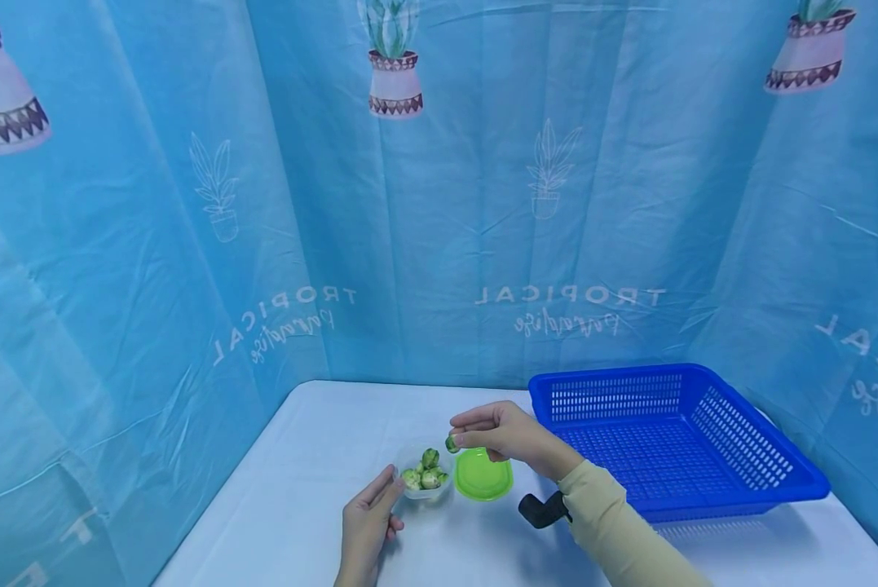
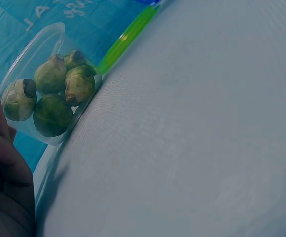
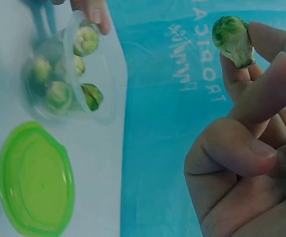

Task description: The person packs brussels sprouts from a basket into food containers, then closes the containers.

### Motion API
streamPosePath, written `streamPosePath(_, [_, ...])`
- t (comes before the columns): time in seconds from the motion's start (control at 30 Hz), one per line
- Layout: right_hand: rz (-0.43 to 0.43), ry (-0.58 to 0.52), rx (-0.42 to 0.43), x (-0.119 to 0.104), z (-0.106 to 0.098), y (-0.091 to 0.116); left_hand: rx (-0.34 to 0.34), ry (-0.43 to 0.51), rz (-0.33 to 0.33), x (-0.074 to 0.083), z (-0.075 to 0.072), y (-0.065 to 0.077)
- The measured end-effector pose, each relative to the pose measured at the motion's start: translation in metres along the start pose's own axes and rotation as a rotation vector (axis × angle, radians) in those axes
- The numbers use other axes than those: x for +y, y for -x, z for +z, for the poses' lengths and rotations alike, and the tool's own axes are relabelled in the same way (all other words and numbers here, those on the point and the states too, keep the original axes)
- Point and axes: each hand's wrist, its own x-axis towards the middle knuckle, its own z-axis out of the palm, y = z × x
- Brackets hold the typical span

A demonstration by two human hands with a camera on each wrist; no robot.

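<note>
My right hand (image 1: 515, 436) pinches a small green Brussels sprout (image 3: 232, 42) between fingertips, raised above the table just right of a clear plastic container (image 1: 427, 494). In the right wrist view the sprout's pale cut stem points down, towards the palm. My left hand (image 1: 368, 522) holds the container's left rim with thumb and fingers. Several Brussels sprouts (image 2: 53, 114) sit inside the container, seen through its wall in the left wrist view. Beside it on the right lies a round bright green lid (image 1: 483, 475), flat on the table.
A large blue plastic basket (image 1: 783, 489) with slotted walls stands on the right of the white table (image 1: 262, 522). A black curved piece (image 1: 541, 511) shows by my right wrist. Blue printed curtains (image 1: 439, 244) hang close behind and along both sides.
</note>
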Motion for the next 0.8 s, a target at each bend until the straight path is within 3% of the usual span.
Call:
streamPosePath(0.33, [0.021,-0.040,0.058,0.014,0.017,-0.008,0.001,-0.010,0.002,-0.001,0.000,-0.001])
streamPosePath(0.8, [0.096,0.018,0.191,0.037,0.040,-0.015,-0.020,0.034,0.006,-0.001,-0.002,0.000])
